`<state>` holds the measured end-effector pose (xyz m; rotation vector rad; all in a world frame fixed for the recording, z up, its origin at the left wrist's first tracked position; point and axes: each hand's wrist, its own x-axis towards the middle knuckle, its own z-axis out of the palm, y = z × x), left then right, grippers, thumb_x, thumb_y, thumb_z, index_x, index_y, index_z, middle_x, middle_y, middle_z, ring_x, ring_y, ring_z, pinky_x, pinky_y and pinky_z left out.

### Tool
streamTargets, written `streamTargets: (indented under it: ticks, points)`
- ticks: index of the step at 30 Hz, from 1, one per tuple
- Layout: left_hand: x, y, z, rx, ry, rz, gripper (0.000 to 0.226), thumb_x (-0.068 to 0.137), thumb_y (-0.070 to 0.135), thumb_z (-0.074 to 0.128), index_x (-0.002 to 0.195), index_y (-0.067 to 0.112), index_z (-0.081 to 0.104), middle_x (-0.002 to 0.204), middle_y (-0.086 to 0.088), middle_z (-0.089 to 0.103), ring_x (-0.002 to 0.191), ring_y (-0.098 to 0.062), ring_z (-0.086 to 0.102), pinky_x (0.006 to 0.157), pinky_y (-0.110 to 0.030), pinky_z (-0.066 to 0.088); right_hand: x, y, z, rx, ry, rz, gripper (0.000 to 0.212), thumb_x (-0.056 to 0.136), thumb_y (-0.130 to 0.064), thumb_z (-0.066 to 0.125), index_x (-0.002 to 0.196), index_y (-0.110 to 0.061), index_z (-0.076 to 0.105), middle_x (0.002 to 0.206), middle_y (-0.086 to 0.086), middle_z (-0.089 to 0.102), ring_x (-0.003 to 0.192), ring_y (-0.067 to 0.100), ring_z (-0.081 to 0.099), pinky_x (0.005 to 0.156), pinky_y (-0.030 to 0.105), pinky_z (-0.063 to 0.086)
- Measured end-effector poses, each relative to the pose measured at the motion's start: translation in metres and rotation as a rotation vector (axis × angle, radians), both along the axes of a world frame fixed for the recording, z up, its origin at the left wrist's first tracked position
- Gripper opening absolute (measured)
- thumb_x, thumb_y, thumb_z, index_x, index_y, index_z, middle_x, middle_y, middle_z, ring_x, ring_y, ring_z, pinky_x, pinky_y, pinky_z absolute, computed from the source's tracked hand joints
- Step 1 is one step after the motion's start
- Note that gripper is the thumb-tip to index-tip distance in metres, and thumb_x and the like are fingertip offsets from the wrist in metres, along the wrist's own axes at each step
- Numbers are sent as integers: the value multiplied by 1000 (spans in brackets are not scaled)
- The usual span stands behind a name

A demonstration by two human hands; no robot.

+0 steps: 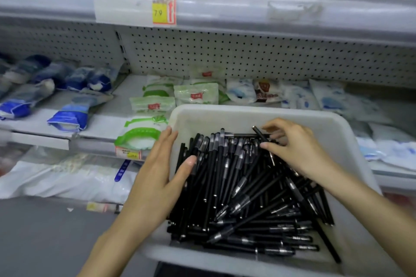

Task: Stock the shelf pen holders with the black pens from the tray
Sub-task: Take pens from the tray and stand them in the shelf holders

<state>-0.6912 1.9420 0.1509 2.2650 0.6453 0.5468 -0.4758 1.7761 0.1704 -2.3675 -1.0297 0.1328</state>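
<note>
At far left, on the shelf point(40, 123), lie blue packs point(69, 114) and, nearer the middle, green packs point(139, 137); no pen holder shows anywhere in view. Next comes the left hand point(157, 171), released, its fingers straight along the outside of the tray's point(247, 111) left wall and its thumb over the rim toward the heap, seemingly steadying the tray more than gripping it. The tray itself is white plastic and holds the pens point(247, 198), a loose, criss-crossed heap of black barrels with clear-looking caps and clips. To the right, the right hand point(297, 150) reaches over the far end of the heap and pinches one pen point(261, 134) between thumb and fingertips, its end tilted up clear of the others. Each pen is probably light, stiff and smooth, so a single one needs little force but may slide in the fingers or roll if dropped. The barrels cross one another, so pulling from the middle would likely drag neighbours along. Taking hold near the capped end, or gathering a small bundle of aligned barrels, looks the safest grip.
</note>
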Motion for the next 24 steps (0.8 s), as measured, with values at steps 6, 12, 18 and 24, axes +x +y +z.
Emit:
streamTargets:
  ticks: [6, 12, 18, 24]
  points:
    - [-2, 0, -5, 0, 16, 15, 87, 74, 77, 27, 150, 34, 20, 154, 29, 8, 135, 21, 0, 98, 7, -1, 9, -2, -12, -31, 82, -64, 23, 77, -17, 78, 94, -19, 63, 79, -5, 61, 66, 4, 57, 62, 9, 41]
    - [-4, 1, -9, -9, -15, 23, 85, 76, 79, 30, 149, 35, 23, 153, 30, 12, 135, 21, 3, 98, 8, 2, 5, -1, -10, -50, 122, 36, 29, 78, -13, 76, 70, -32, 56, 76, -7, 65, 68, 4, 59, 62, 4, 42]
    - [1, 1, 1, 26, -84, -16, 56, 86, 68, 29, 135, 43, 39, 147, 22, 33, 136, 15, 19, 115, -17, 15, -23, 7, 27, 114, 280, 276, 13, 91, -17, 60, 86, -27, 53, 85, -5, 68, 77, 0, 65, 62, 11, 46]
    - [19, 3, 39, 237, -269, -68, 38, 94, 50, 37, 121, 33, 56, 112, 24, 55, 114, 11, 44, 109, -27, 26, -39, 25, 61, 149, 61, 425, 5, 84, -32, 65, 89, -33, 63, 90, -19, 58, 83, 7, 58, 71, 16, 44]
